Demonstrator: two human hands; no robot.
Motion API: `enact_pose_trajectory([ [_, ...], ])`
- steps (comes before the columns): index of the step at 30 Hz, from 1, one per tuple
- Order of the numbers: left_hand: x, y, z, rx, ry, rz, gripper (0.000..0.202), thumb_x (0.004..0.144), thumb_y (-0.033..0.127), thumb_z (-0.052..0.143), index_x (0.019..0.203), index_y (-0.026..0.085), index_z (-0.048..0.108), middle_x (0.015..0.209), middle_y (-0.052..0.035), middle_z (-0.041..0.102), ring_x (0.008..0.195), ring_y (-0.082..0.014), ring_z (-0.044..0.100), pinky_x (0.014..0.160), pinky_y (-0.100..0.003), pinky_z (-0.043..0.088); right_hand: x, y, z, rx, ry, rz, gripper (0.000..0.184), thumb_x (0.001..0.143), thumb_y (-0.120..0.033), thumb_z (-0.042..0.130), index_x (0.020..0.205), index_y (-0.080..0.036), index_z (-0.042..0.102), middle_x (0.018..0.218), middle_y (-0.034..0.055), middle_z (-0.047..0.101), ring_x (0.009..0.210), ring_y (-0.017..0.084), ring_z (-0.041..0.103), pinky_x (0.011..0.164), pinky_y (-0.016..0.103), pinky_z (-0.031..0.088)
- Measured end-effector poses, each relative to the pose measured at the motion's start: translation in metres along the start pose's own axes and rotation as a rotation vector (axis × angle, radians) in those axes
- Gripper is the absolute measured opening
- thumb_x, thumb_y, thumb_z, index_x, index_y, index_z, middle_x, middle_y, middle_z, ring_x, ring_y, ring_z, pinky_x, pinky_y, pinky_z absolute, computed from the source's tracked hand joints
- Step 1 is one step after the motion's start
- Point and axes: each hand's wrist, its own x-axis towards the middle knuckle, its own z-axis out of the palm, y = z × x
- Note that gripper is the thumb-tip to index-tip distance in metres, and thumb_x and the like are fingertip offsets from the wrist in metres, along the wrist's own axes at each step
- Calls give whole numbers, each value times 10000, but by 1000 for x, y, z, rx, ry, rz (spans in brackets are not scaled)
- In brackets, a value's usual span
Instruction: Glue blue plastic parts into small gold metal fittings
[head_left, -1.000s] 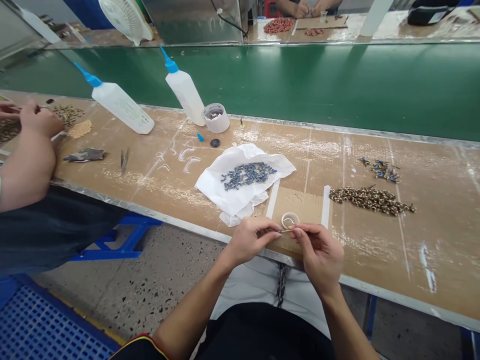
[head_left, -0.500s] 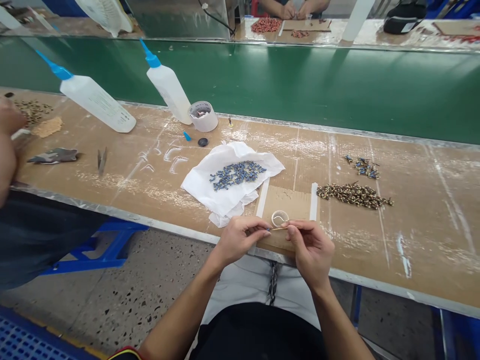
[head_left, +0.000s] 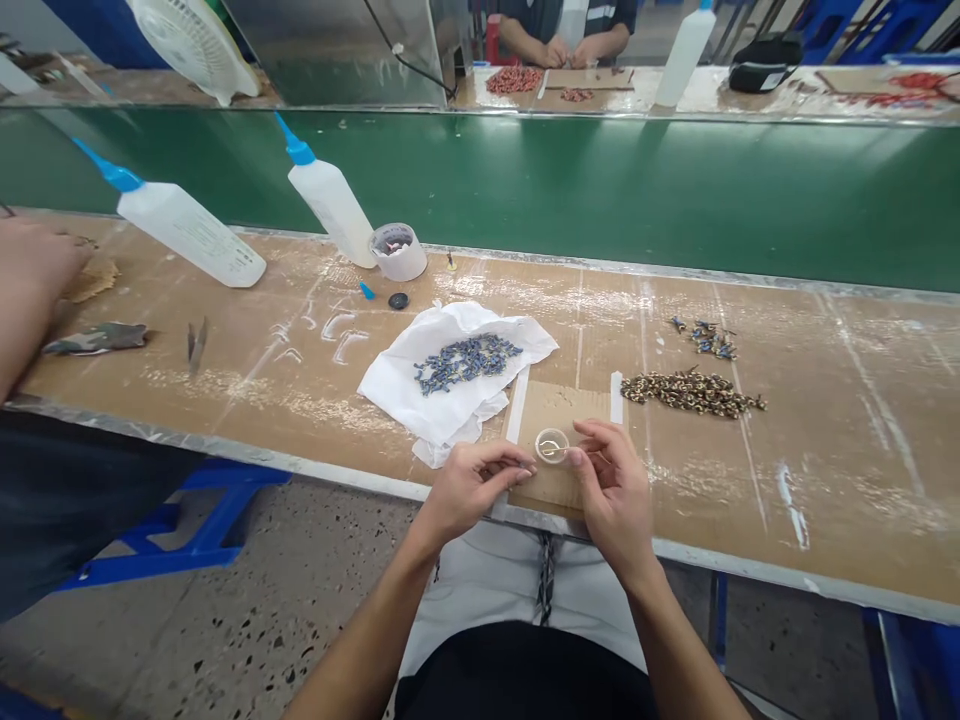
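My left hand is pinched closed on a tiny dark bluish piece, mostly hidden by the fingertips, left of a small round clear cup. On the cup's other side, my right hand holds a thin pale stick between thumb and forefinger, its far end over or inside the cup. Beneath both is a cardboard piece edged with white tape strips. Several small blue-and-brass parts lie on crumpled white paper to the left. A heap of small brass-and-dark parts sits to the right.
A few blue-tipped parts lie behind the heap. Two blue-nozzled bottles, a tape roll and tweezers are on the left. A co-worker's arm reaches in there. The green belt runs behind.
The stick has moved away from the left fingertips to the cup as my right hand drew slightly apart from the left. The camera view has shifted, and the co-worker's arm at left reaches further in.
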Motion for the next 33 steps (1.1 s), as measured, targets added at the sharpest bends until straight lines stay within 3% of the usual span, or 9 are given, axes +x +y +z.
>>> enact_pose_trajectory([
  [5,1,-6,-5,37,12,16,113,873,249,678,927,180,749,887,-48,767,791,-165,702,665,-220,529,28,17,-53,-347,95,33,205,952,-355,548,1041,-205,654,986,74,669,834,209,634,730,351,510],
  [9,2,-7,-7,54,25,52,103,864,227,677,912,185,757,882,-45,763,790,-163,691,665,-223,521,53,29,-81,-552,-43,7,214,937,-335,544,1069,-207,654,1036,83,653,793,206,634,708,347,507],
  [17,-2,-4,-3,120,80,124,117,870,238,670,914,170,754,888,-59,753,808,-173,672,693,-250,509,70,35,-77,-763,-171,-108,205,941,-257,482,974,-220,681,984,67,639,895,234,619,798,357,466],
  [22,-13,-1,7,92,115,151,117,870,258,681,912,173,750,880,-56,750,801,-173,672,692,-252,513,72,39,-96,-746,-266,-105,91,870,-212,546,809,-211,614,844,43,630,768,212,615,704,327,459],
  [26,-31,6,22,71,104,149,123,887,270,669,920,188,755,879,-45,753,790,-164,675,680,-242,515,68,38,-107,-729,-330,-148,113,863,-197,541,767,-224,594,829,25,637,758,200,611,695,313,439],
  [33,-51,19,47,69,74,169,101,885,220,665,922,185,752,908,-44,756,853,-178,692,761,-255,528,50,37,-95,-725,-209,-186,138,854,-269,558,724,-223,551,796,58,623,760,240,580,703,350,402],
])
